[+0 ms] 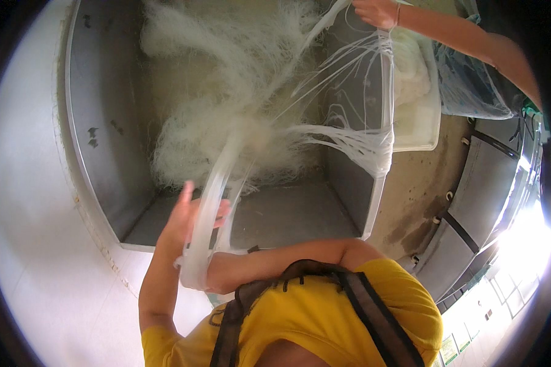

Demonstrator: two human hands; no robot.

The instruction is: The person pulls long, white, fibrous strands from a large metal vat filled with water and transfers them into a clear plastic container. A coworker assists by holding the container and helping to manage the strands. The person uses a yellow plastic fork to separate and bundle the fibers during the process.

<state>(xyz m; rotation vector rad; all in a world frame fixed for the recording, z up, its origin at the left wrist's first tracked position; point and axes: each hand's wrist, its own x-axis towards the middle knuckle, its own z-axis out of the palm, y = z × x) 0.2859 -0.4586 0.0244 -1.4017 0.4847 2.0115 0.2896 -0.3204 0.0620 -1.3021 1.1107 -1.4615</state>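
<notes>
Fine white noodles, like vermicelli, float tangled in cloudy water in a grey metal tank. A long hank of noodles runs from this mass toward me and loops around my right hand. The hank hides most of that hand's fingers. My left hand is behind the hank, thumb on one side and fingers spread on the other, not closed around it. More noodle strands hang over the tank's right rim.
Another person's hand grips a noodle strand at the far right of the tank. Beside that rim stands a white tub with noodles in it. A bag-like clear plastic sheet and grey panels are farther right.
</notes>
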